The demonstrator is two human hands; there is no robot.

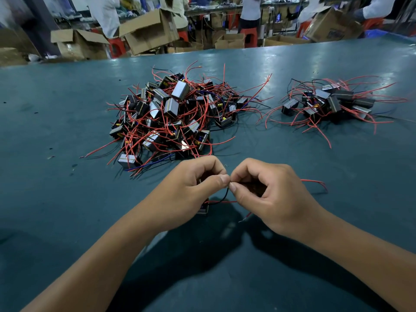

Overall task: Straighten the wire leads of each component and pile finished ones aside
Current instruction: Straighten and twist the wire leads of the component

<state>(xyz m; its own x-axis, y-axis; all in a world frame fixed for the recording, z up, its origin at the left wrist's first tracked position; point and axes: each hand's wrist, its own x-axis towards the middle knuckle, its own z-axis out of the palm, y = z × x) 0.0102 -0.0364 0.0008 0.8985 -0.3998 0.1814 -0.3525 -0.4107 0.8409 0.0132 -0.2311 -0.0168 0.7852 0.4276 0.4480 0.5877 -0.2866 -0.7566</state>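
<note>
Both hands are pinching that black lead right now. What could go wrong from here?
1. The left hand and right hand pinch the black lead at nearly one spot; a hard tug could kink it or strain it where it joins the component.
2. The loose red lead trails across the table and could snag.
3. The big pile lies just ahead; its stray wires could catch this piece.

A thin black wire [225, 194] is pinched between the left hand [191, 188] and the right hand [272, 197]. A small component [203, 208] hangs under the left hand. A big pile [171, 115] is seen past both hands, and a smaller pile [333, 102] past the right hand.
</note>
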